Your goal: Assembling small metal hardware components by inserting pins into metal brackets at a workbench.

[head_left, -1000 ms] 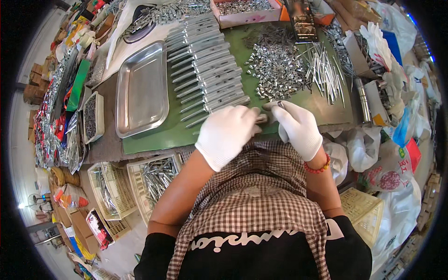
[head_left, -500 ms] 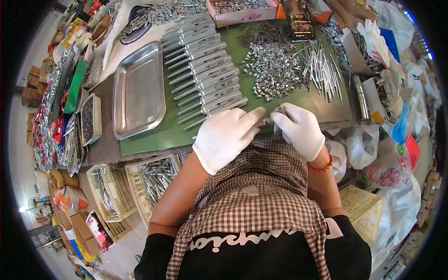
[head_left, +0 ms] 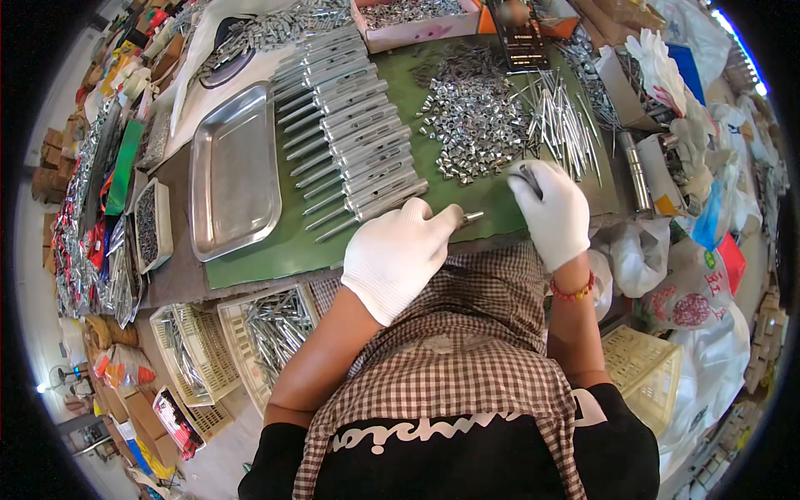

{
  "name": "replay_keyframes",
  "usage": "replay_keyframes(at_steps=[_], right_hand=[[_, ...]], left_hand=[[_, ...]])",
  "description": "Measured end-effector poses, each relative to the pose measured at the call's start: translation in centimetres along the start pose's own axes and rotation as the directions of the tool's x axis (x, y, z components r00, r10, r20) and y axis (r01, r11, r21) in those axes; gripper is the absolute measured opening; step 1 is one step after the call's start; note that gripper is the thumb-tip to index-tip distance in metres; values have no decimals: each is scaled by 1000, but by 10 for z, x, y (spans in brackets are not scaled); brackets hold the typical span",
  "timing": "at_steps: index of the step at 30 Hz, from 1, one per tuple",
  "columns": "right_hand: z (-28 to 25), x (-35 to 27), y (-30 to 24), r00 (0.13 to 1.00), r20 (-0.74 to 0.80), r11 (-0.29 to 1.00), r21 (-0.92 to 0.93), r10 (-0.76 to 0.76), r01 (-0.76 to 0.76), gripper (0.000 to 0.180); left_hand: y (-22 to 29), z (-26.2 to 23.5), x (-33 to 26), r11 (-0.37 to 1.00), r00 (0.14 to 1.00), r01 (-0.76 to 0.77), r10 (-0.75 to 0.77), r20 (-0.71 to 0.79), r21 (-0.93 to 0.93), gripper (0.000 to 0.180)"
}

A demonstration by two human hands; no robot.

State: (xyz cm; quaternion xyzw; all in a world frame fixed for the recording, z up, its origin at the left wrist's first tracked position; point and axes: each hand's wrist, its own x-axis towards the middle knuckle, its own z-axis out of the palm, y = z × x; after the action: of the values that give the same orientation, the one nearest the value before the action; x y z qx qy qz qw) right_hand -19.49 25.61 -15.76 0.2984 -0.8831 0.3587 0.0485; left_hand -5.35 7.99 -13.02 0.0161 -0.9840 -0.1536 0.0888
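My left hand [head_left: 396, 257], in a white knit glove, is closed around a silver metal tube [head_left: 473, 217]; only its end shows past the fingertips. My right hand [head_left: 550, 208], gloved the same way and with a beaded bracelet at the wrist, is curled near the heap of small silver caps [head_left: 475, 125]. A dark grey bit shows between its thumb and fingers, too unclear to name. Beyond my left hand, a long row of silver metal tubes with thin rods [head_left: 375, 158] lies on the green mat [head_left: 258, 267]. Loose thin metal rods [head_left: 562, 125] lie past my right hand.
A shallow steel tray [head_left: 237, 237] stands left of the row. At the back are a pink box of small parts [head_left: 417, 27] and a phone [head_left: 521, 42]. A thick metal cylinder [head_left: 636, 171] lies at the right. Plastic baskets [head_left: 229, 333] stand below the table's front edge.
My hands have moved apart. The right one has gone up and right toward the caps and rods, while the left stays near its place, the tube end now visible.
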Motion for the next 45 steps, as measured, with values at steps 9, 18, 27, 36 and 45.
replay_keyframes(at_steps=[9, 18, 27, 36, 45], right_hand=[[7, 14, 2, 1000, -21, 984, -179, 21, -24, 15], [3, -9, -29, 955, 263, 986, 133, -137, 105, 16], [6, -6, -22, 988, 62, 985, 112, -138, 131, 21], [13, 19, -2, 994, -101, 999, -22, 47, -49, 16], [9, 12, -6, 999, -23, 995, -93, 24, -26, 10]], left_hand=[[6, 0, 7, 992, 982, 104, -114, 148, 76, 25], [4, 1, 4, 995, 988, 100, -102, 118, 27, 26], [3, 2, 5, 994, 988, 96, -100, 119, 46, 24], [4, 2, 7, 993, 987, 111, -114, 109, 34, 21], [3, 4, 6, 994, 987, 109, -112, 119, 32, 22]])
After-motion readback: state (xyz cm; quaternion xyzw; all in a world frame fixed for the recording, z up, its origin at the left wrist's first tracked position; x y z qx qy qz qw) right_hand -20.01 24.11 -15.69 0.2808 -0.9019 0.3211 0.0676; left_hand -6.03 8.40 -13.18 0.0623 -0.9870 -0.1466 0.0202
